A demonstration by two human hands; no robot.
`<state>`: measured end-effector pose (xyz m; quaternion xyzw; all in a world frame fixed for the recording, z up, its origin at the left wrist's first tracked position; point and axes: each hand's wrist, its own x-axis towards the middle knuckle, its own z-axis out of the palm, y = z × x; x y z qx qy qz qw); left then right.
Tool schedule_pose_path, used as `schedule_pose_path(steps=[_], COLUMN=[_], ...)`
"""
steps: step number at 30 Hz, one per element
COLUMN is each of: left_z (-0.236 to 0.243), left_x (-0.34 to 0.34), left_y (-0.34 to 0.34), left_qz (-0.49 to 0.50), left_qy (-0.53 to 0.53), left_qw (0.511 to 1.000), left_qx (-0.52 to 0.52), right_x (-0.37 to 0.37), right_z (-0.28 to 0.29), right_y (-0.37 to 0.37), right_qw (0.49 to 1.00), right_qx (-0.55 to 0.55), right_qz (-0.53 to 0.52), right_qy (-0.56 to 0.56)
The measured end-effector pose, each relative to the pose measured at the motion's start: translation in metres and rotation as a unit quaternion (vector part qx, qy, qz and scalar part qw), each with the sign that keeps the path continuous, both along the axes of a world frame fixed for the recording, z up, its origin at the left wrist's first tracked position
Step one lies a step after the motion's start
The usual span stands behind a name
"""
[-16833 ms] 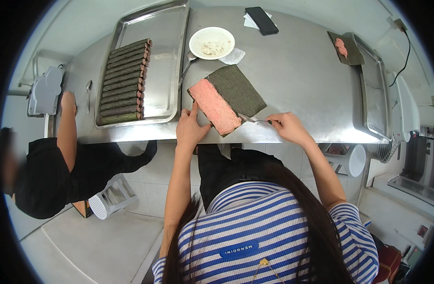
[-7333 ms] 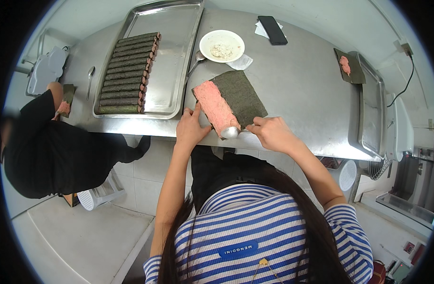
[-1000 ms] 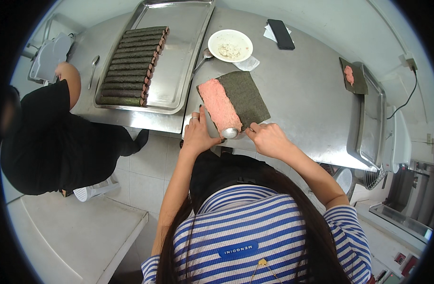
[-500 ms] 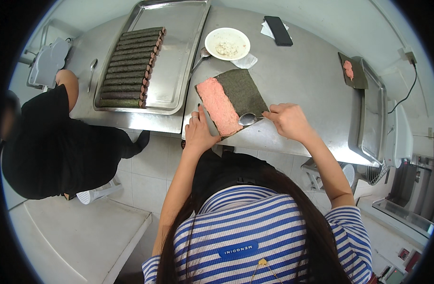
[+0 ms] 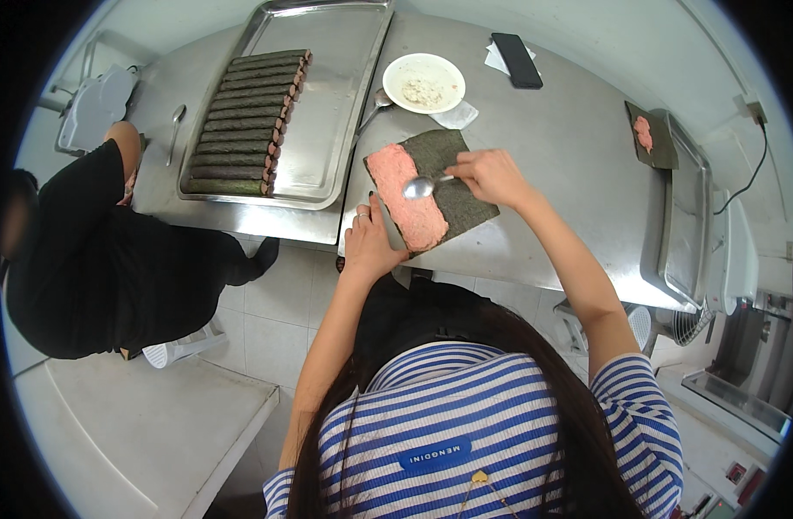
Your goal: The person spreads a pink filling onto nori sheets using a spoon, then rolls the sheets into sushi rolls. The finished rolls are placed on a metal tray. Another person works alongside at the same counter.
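A dark green nori sheet lies flat on the steel table. Pink minced paste covers its left part in a wide band. My right hand grips a metal spoon by the handle, its bowl over the middle of the paste. Whether the bowl touches the paste I cannot tell. With fingers stretched out, my left hand rests at the near left edge of the sheet, the thumb at its near corner.
Left of me, a steel tray holds several nori rolls. A white bowl with pale crumbly food and a second spoon are beyond the sheet. A phone lies farther back. Another nori sheet is far right; a person in black is at left.
My right hand has moved the spoon up and left, from the paste's near right edge to its middle. My left hand stays at the sheet's edge. The whole view has shifted slightly.
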<state>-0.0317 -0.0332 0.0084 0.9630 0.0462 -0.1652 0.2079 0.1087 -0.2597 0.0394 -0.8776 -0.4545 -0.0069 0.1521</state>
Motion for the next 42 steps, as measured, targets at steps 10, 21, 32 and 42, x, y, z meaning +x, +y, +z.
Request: schedule_pose_path(steps=[10,21,32,42], left_z=[0.003,0.005,-0.001,0.002], left_x=[0.001,0.004,0.003,0.002], left_y=[-0.001,0.0,0.0,0.0], left_qz=[0.004,-0.002,-0.004,-0.002], left_qy=[0.005,0.011,0.001,-0.01], left_qw=[1.0,1.0,1.0,1.0], left_qx=[-0.002,-0.008,0.003,-0.001], right_x=[-0.035,-0.08,0.003,0.009], right_z=[0.013,0.031,-0.004,-0.014], right_y=[-0.004,-0.04,0.009,0.004], right_qw=[0.996,0.99,0.991,0.998], right_qx=[-0.078,-0.06,0.044,0.04], right_qz=[-0.025,-0.004,-0.112,-0.039], right_qy=[0.047,0.129,0.059,-0.012])
